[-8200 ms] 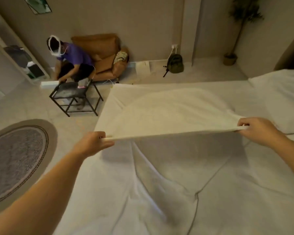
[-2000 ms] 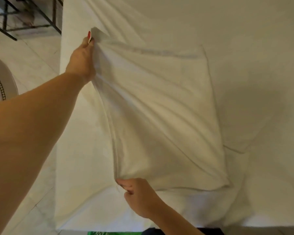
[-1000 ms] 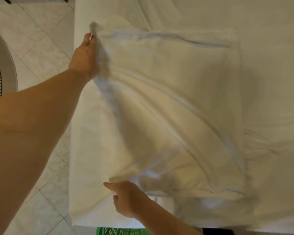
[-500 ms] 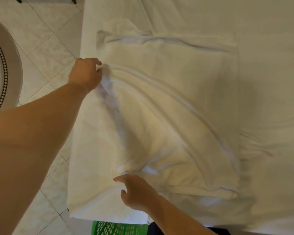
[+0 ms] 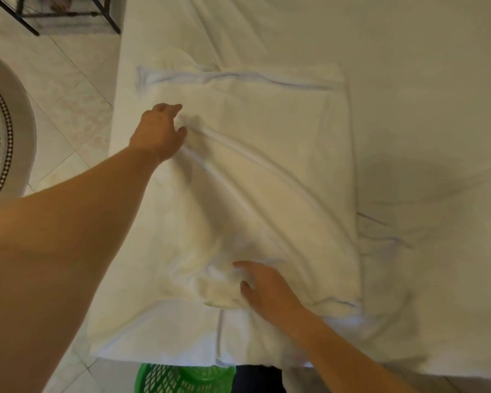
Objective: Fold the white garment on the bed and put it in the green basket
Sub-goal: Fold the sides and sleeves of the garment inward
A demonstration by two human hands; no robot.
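Green basket [image 5: 179, 378] on floor at bed [image 5: 423, 80] edge, contents hidden. Left hand [image 5: 159, 134] and right hand [image 5: 267, 290] open, loosely spread, resting on folded white garment [image 5: 267, 180].

A bed [image 5: 408, 80] covered with a creased white sheet fills most of the view. To its left, pale marbled floor tiles [image 5: 77, 80] are seen. A round patterned rug [image 5: 0, 143] is cut by the left edge. A black metal-framed table [image 5: 68, 15] stands beyond the bed's far left corner.
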